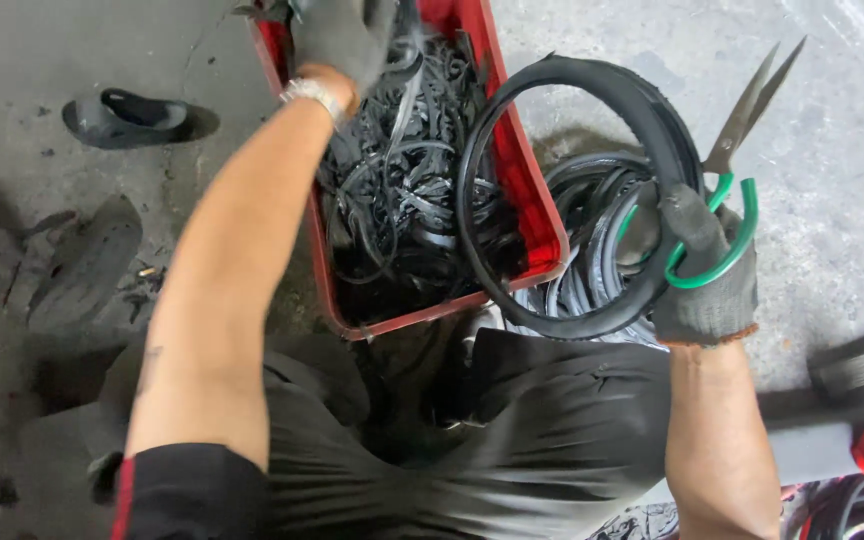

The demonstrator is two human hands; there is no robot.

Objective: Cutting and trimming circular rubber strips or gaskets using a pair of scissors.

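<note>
A red plastic crate (537,215) stands on the concrete floor (842,110) at the far middle, full of black rubber strips (402,190). The left hand (342,35), in a grey glove, reaches into the far end of the crate; I cannot tell if its fingers are clenched. The gloved right hand (702,270), on the right, grasps a black rubber ring (562,70) together with green-handled scissors (737,150). A black sandal (127,118) lies far left.

Bare grey concrete floor (852,120), stained and cracked, with a dark sandal (127,115) lying on it in daylight.
</note>
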